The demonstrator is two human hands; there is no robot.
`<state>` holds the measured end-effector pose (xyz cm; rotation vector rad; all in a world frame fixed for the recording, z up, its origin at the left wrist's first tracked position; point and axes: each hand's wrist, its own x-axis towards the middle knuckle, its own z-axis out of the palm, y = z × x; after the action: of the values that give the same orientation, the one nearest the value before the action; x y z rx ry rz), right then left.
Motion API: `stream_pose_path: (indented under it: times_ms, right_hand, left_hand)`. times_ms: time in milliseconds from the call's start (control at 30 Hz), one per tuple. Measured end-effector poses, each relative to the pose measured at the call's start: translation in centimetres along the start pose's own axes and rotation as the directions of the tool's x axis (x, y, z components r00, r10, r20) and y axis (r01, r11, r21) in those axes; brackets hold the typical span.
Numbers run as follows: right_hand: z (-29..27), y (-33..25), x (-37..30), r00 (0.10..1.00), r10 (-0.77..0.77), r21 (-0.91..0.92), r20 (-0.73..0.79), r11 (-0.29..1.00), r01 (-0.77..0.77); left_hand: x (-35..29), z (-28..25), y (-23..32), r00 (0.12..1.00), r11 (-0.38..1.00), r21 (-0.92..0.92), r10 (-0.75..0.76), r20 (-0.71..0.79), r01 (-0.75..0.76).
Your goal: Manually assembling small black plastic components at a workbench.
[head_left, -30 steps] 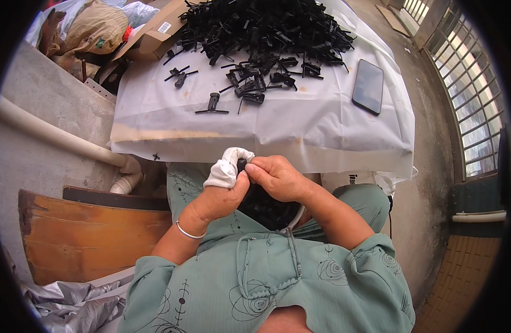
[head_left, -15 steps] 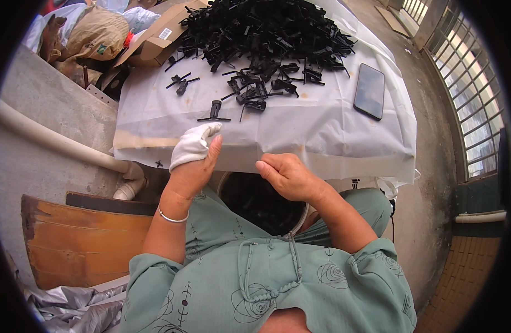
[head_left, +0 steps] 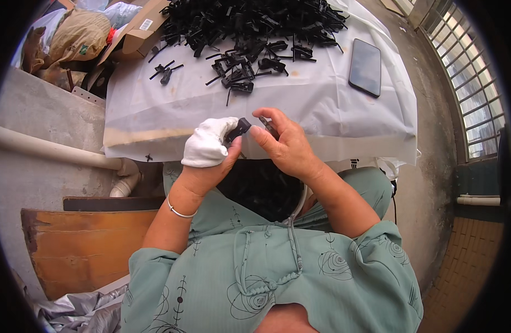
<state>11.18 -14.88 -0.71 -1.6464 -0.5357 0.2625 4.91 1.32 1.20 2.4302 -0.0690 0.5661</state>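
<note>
In a white glove that leaves the thumb bare, my left hand [head_left: 206, 145] grips a black plastic part [head_left: 239, 130] above the table's near edge. Close beside it on the right, my bare right hand [head_left: 291, 145] holds a small dark metallic tool [head_left: 268, 127] between thumb and fingers; most of it is hidden in the palm. Several similar black parts with thin cross arms lie loose on the white-covered table [head_left: 300, 119], a pair [head_left: 165, 72] of them off to the left. Behind them rises a big heap of black parts [head_left: 250, 25].
A dark phone [head_left: 365, 67] lies at the table's right side. Between my knees, below the hands, stands a round container [head_left: 301, 205] with black pieces in it. An open cardboard box [head_left: 136, 33] and bags [head_left: 80, 36] are at the far left. A pipe [head_left: 56, 147] runs along the left wall.
My left hand has picked up the single black part from the table and brought it right and nearer. My right hand has risen beside it, its fingers opened enough to show the small tool.
</note>
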Motion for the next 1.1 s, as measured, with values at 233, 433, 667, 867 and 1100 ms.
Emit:
stream_pose_path:
  times_ms: [233, 433, 667, 867, 1100]
  right_hand:
    - [-1.4, -0.7, 0.5, 0.980, -0.138, 0.115, 0.145, 0.986, 0.122]
    - [-0.6, 0.1, -0.5, 0.888, -0.329, 0.161, 0.321, 0.943, 0.291]
    - [-0.4, -1.3, -1.5, 0.798, -0.529, 0.010, 0.289, 0.835, 0.550]
    - [0.4, -0.2, -1.9, 0.977, -0.213, -0.072, 0.000, 0.974, 0.213]
    - [-0.8, -0.4, -1.6, 0.948, -0.197, -0.025, 0.248, 0.977, 0.210]
  left_hand:
    - [-1.2, -1.1, 0.7, 0.966, 0.819, -0.571, -0.191, -0.172, 0.060]
    - [-2.0, -0.9, 0.8, 0.715, 0.047, -0.751, -0.349, 0.605, 0.659]
    - [-2.3, 1.1, 1.7, 0.838, 0.264, -0.839, -0.425, 0.342, 0.476]
    - [-3.0, 0.7, 1.9, 0.861, 0.344, -0.796, -0.307, 0.406, 0.498]
    - [-3.0, 0.6, 2.4, 0.891, 0.521, -0.727, -0.331, 0.311, 0.448]
